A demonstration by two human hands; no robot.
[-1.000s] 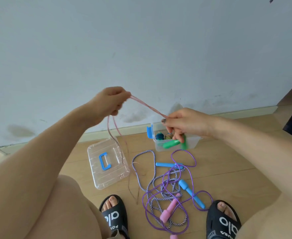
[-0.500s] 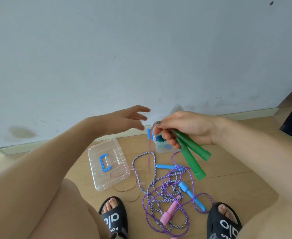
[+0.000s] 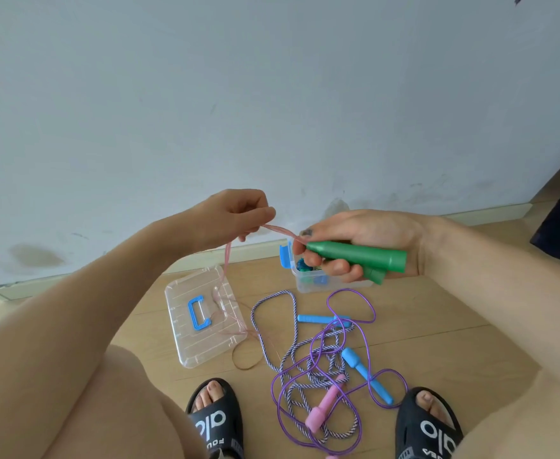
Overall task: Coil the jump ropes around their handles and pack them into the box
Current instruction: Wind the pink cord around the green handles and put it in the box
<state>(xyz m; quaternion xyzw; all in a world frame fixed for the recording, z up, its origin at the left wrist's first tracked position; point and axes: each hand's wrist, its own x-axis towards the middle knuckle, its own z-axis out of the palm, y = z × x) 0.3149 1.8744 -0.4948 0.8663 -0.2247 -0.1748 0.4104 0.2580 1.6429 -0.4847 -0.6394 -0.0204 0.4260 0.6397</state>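
since the earlier frame the left hand (image 3: 239,213) has closed from open fingers onto the pink rope (image 3: 280,230), pinching it near the green handles (image 3: 358,256), which the right hand (image 3: 361,241) grips curled and now level. risk: slack trailing over the lid (image 3: 186,339) may snag there or tangle with the floor ropes (image 3: 308,369). the box (image 3: 305,286), far centre, is half hidden; contents unclear.

black slides (image 3: 217,422) on bare feet, wooden floor (image 3: 437,342), stained pale wall (image 3: 272,94) with skirting board (image 3: 487,212).
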